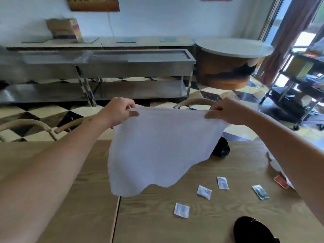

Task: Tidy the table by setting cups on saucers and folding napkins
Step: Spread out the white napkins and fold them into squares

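Note:
A white cloth napkin (157, 149) hangs spread out in the air above the wooden table (157, 221). My left hand (119, 111) pinches its upper left corner and my right hand (226, 111) pinches its upper right corner. The lower edge of the napkin droops in waves just above the tabletop. A black cup on a black saucer (221, 147) stands behind the napkin, partly hidden by it. Another black dish (252, 230) shows at the bottom right edge, cut off by the frame.
Several small sachets (204, 192) lie scattered on the table to the right, with a red packet (281, 181) beside my right forearm. Wooden chair backs (192, 102) stand along the far side. Steel counters, a round table and a trolley (301, 85) are beyond.

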